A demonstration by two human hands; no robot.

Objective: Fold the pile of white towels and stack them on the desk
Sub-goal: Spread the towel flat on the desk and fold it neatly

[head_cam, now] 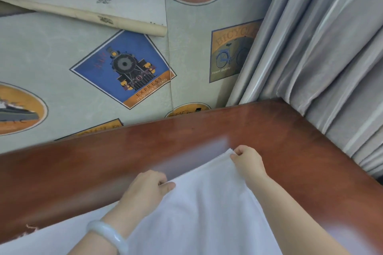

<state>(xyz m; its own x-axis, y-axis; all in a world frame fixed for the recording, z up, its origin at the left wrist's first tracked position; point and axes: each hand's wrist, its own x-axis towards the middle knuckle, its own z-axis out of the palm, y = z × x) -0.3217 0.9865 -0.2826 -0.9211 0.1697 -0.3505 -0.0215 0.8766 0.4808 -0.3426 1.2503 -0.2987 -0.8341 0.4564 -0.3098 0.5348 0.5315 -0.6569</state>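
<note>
holding a thin, limp white towel (199, 213) over the glossy red-brown wooden surface (279, 130), the left hand (148, 189) and right hand (248, 160) each pinch a far corner in curled fingers (168, 186). this looks like the laying-out step; next the soft cloth needs flattening and squared edges before the first fold.

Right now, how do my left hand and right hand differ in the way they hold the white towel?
The left hand holds the towel nearer the body, while the right hand holds it farther out over the desk. The left wrist wears a pale bangle, while the right wrist is bare. Both hands pinch the same upper edge of the towel with curled fingers.
</note>
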